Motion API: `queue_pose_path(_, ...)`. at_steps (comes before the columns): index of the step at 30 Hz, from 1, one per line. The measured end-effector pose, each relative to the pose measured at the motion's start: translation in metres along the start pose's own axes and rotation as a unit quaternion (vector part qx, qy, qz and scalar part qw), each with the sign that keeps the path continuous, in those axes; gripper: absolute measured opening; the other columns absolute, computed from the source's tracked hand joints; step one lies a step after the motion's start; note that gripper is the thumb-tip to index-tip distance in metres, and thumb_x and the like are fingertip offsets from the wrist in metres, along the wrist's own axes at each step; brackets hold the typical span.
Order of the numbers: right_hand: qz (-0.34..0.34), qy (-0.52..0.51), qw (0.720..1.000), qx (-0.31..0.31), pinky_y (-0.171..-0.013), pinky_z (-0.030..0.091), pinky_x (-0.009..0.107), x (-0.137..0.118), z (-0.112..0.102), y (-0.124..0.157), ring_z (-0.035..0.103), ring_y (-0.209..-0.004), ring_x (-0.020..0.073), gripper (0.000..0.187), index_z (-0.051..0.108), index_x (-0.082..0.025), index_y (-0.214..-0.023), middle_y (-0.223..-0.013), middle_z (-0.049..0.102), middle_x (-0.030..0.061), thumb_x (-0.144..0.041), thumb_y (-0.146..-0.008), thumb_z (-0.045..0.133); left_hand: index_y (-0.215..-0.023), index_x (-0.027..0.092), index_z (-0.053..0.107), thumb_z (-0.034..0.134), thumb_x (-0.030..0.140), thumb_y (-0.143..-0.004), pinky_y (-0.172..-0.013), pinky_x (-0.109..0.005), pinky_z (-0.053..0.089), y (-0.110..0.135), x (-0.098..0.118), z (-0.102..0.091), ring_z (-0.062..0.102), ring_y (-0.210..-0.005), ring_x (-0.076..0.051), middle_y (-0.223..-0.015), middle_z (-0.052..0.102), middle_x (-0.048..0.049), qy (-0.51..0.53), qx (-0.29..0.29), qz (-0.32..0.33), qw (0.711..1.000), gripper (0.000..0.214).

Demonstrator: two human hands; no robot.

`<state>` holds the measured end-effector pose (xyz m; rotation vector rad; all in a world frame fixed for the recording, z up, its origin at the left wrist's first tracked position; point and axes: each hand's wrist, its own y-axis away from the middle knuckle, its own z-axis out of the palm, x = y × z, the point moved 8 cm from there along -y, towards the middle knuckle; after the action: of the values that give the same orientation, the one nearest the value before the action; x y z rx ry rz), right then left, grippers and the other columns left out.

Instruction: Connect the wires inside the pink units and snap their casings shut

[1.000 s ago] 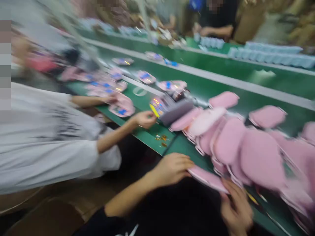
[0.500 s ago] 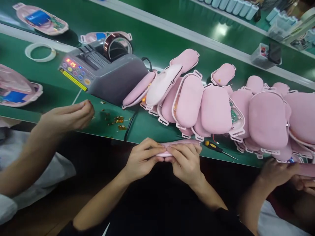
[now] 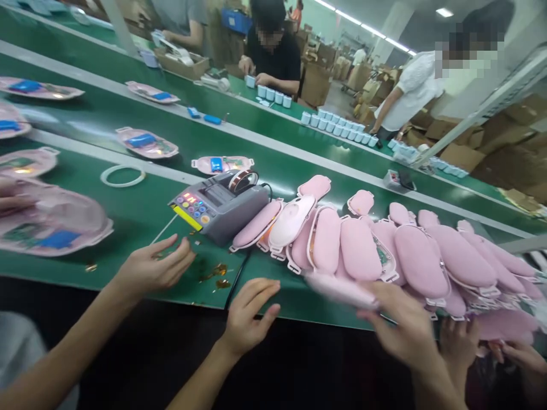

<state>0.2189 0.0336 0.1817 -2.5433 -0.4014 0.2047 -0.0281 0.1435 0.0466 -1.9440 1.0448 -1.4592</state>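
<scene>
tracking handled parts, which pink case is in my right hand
The blurred pink case, its end in your right hand. The piled pink cases behind it look sharper, and you hold none of them.

The pink casing [image 3: 335, 288] is showing motion blur, its outline smearing and its surface detail not resolving. The right hand [image 3: 404, 322] is likewise appearing blurred, its fingers partly obscuring the casing's near end. The bottom edge is cutting off the left forearm [image 3: 209, 373] and the right forearm [image 3: 438, 376], the latter also partly covering a co-worker's hand [image 3: 459, 341]. Stacked pink shells [image 3: 361, 247] are overlapping and concealing those underneath. The left edge is cropping another co-worker's hand [image 3: 12, 199] and an open shell [image 3: 96, 236]. Dispenser digits [image 3: 190, 197] are reading illegibly; gold scraps [image 3: 222, 283] are proving too small to identify.
</scene>
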Motion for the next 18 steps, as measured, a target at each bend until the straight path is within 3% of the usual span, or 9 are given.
queue_pose_path(2,0.102,0.155,0.981,0.060,-0.075,0.061,0.032,0.038,-0.028,-0.045,0.079,-0.080,0.0217,0.034,0.073,-0.017,-0.127,-0.093,0.083,0.0078,-0.042,-0.103,0.075,-0.131,0.016,0.073,0.066,0.011,-0.103,-0.090,-0.037,0.065,0.005,-0.015,0.001,0.077,-0.097,-0.024,-0.107,0.081,-0.0116,-0.044,0.031,-0.015,0.998,0.030)
queue_pose_path(3,0.168,0.230,0.959,0.008,-0.072,0.059,0.033,0.063,-0.026,-0.074,0.079,-0.079,0.0241,0.044,0.073,-0.014,-0.130,-0.091,0.082,0.0101,-0.050,-0.105,0.069,-0.131,0.016,0.074,0.068,0.007,-0.100,-0.089,-0.037,0.065,0.007,-0.020,0.003,0.077,-0.095,-0.024,-0.105,0.081,-0.0106,-0.062,0.037,-0.017,0.997,0.032)
queue_pose_path(5,0.290,0.317,0.879,-0.207,-0.082,0.060,0.039,0.121,0.009,-0.128,0.080,-0.095,0.0306,0.053,0.066,-0.013,-0.142,-0.104,0.082,0.0161,-0.054,-0.111,0.055,-0.126,0.018,0.076,0.071,0.003,-0.097,-0.089,-0.036,0.063,0.009,-0.024,0.009,0.076,-0.092,-0.023,-0.102,0.082,-0.0081,-0.082,0.032,-0.011,0.996,0.033)
queue_pose_path(6,0.300,0.317,0.862,-0.257,-0.085,0.061,0.040,0.142,0.029,-0.157,0.080,-0.100,0.0324,0.049,0.070,-0.011,-0.137,-0.106,0.081,0.0187,-0.051,-0.110,0.059,-0.123,0.020,0.078,0.073,0.004,-0.096,-0.088,-0.035,0.063,0.010,-0.025,0.012,0.076,-0.090,-0.022,-0.101,0.083,-0.0067,-0.085,0.027,-0.006,0.996,0.031)
queue_pose_path(8,0.299,0.315,0.845,-0.314,-0.093,0.061,0.041,0.178,0.074,-0.207,0.078,-0.109,0.0311,0.040,0.073,-0.008,-0.126,-0.115,0.079,0.0219,-0.042,-0.108,0.065,-0.117,0.021,0.080,0.073,0.006,-0.096,-0.087,-0.034,0.063,0.011,-0.026,0.016,0.077,-0.087,-0.021,-0.099,0.083,-0.0048,-0.091,0.018,0.003,0.996,0.027)
queue_pose_path(9,0.292,0.312,0.837,-0.341,-0.098,0.062,0.043,0.192,0.101,-0.224,0.076,-0.113,0.0285,0.038,0.073,-0.010,-0.127,-0.122,0.077,0.0187,-0.042,-0.107,0.068,-0.115,0.021,0.080,0.073,0.007,-0.097,-0.086,-0.034,0.063,0.012,-0.026,0.016,0.077,-0.086,-0.021,-0.098,0.083,-0.0045,-0.093,0.017,0.003,0.996,0.024)
queue_pose_path(12,0.262,0.310,0.819,-0.405,-0.107,0.062,0.050,0.217,0.175,-0.246,0.071,-0.123,0.0266,0.043,0.069,-0.015,-0.135,-0.138,0.071,0.0127,-0.045,-0.104,0.074,-0.113,0.022,0.080,0.070,0.010,-0.100,-0.083,-0.032,0.063,0.015,-0.030,0.018,0.077,-0.085,-0.020,-0.096,0.084,-0.0031,-0.090,0.005,-0.003,0.996,0.020)
queue_pose_path(16,0.168,0.292,0.826,-0.453,-0.121,0.049,0.062,0.215,0.244,-0.246,0.056,-0.147,0.0346,0.057,0.055,-0.020,-0.155,-0.163,0.055,0.0159,-0.031,-0.102,0.074,-0.119,0.022,0.079,0.068,0.012,-0.103,-0.083,-0.031,0.061,0.016,-0.034,0.020,0.076,-0.084,-0.018,-0.096,0.083,-0.0017,-0.088,-0.012,-0.024,0.996,0.022)
queue_pose_path(18,0.085,0.252,0.838,-0.476,-0.131,0.035,0.058,0.203,0.265,-0.245,0.045,-0.158,0.0318,0.069,0.047,-0.020,-0.161,-0.172,0.047,0.0153,-0.015,-0.097,0.072,-0.120,0.021,0.078,0.069,0.011,-0.103,-0.084,-0.032,0.060,0.014,-0.033,0.020,0.076,-0.084,-0.018,-0.095,0.083,-0.0019,-0.095,-0.017,-0.027,0.995,0.022)
